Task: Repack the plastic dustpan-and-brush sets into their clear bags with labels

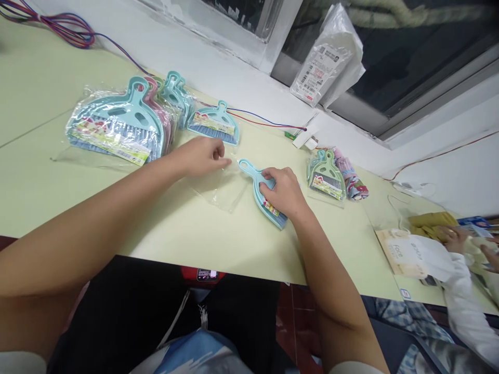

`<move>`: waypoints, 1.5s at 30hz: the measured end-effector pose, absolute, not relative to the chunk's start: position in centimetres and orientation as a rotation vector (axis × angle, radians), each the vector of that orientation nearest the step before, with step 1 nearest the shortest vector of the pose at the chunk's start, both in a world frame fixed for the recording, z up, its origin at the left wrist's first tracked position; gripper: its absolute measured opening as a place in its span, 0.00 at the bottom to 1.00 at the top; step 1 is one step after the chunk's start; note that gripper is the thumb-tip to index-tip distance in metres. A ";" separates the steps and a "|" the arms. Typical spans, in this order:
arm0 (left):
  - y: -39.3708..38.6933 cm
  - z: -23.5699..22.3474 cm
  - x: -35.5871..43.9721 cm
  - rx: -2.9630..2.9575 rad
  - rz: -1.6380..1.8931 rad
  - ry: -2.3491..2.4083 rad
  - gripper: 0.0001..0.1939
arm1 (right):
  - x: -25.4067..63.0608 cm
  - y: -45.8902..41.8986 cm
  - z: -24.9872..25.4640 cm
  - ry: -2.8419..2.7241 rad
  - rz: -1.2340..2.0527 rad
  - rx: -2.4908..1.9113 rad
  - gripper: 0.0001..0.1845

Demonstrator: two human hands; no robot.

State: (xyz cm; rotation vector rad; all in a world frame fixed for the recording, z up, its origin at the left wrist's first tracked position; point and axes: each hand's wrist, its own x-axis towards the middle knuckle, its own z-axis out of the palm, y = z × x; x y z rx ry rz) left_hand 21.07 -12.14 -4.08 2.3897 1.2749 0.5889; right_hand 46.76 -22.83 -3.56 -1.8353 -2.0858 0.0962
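My right hand (286, 193) grips a light-blue dustpan and brush set (255, 179) by its wide end, its looped handle pointing up and left. A printed label shows below my fingers. My left hand (205, 156) is closed with its fingertips at the upper edge of a clear plastic bag (224, 195), which lies limp on the table between my hands. Just behind my left hand lies another blue dustpan set (214, 122) with a label. Left of it stands a group of bagged dustpan sets (120, 122) in blue, pink and green.
Bagged green and blue dustpan sets (327, 176) lie at the right beside a rolled patterned bundle (353, 179). Red and blue wires (265, 119) run along the wall. A packet (322, 67) hangs by the window. A co-worker's sleeve (462, 280) and hands are at far right.
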 end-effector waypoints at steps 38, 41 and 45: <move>-15.5 -5.6 24.1 2.458 0.384 1.162 0.09 | 45.2 -23.4 -4.8 -2.121 0.048 -1.837 0.13; -15.4 -5.3 24.0 2.424 0.397 1.205 0.08 | 45.2 -23.3 -4.9 -2.124 0.052 -1.839 0.13; -15.2 -5.0 23.7 2.381 0.432 1.263 0.08 | 45.2 -23.2 -5.0 -2.114 0.068 -1.845 0.14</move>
